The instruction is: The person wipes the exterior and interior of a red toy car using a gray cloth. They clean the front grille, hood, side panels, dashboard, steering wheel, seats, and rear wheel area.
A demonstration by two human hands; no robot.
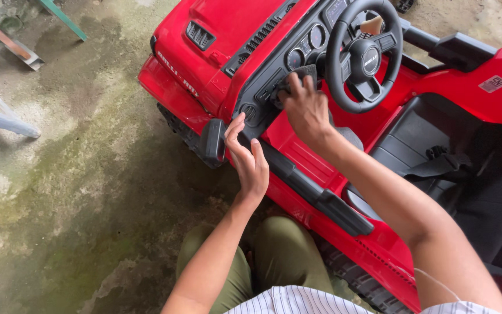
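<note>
A red ride-on toy car (222, 40) stands on a concrete floor, seen from above. My right hand (304, 107) presses a dark grey cloth (297, 75) against the black dashboard, left of the black steering wheel (364, 55). My left hand (250, 160) rests with its fingers apart against the car's side, beside the black side mirror (212, 141). It holds nothing.
The black seat (437, 157) with a belt buckle fills the cabin at right. My knees in olive trousers (283, 256) are tucked against the car's side. Grey and green pieces of furniture frame (7, 119) lie at the far left on the stained floor.
</note>
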